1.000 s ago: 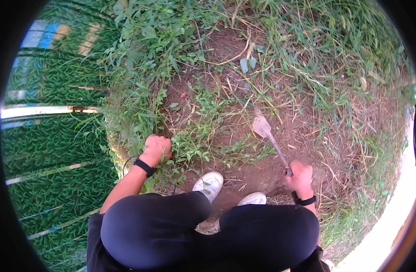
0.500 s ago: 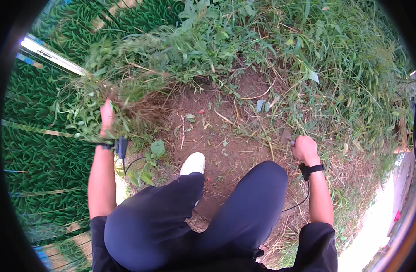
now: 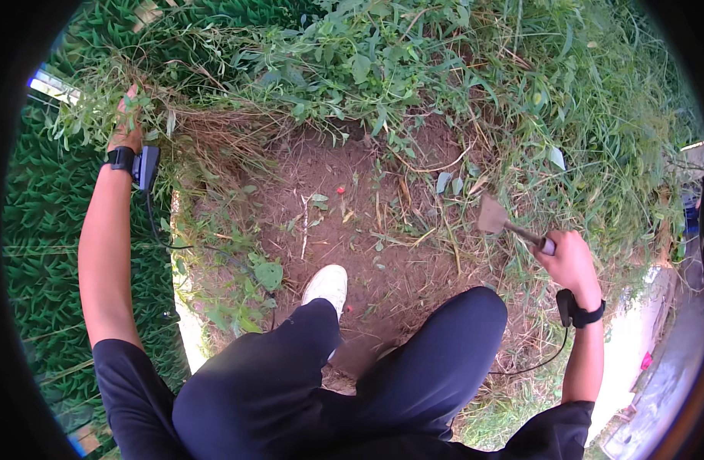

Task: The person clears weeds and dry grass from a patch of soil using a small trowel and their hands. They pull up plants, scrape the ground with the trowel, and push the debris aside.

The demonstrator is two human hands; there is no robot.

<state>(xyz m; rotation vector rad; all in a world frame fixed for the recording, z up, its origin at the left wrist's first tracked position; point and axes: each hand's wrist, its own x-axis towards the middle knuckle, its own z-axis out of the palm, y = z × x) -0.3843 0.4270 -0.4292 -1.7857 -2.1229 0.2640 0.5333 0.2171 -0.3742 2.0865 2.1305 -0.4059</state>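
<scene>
My left hand (image 3: 127, 123) reaches far out to the upper left, closed on a bunch of pulled weeds (image 3: 91, 115) with green leaves and brown stems. Leaves cover part of its fingers. On the right, my right hand (image 3: 570, 257) grips the handle of a small hand hoe (image 3: 493, 214). Its flat, soil-dulled blade points up and left, over the border of bare soil and grass. Between my hands lies a patch of brown soil (image 3: 333, 169) with bits of stalk and loose leaves on it.
Dense green weeds (image 3: 359, 69) grow along the far side and the right. A grass-patterned green panel (image 3: 53, 199) stands at the left. Dry roots and stems (image 3: 221, 138) lie heaped beside it. My white shoe (image 3: 326, 287) rests on the soil. A pale paved strip (image 3: 635, 360) runs along the right.
My left hand has moved up and left with the weeds. My right hand has shifted right and slightly down, bringing the hoe's blade and shaft into plain sight.
</scene>
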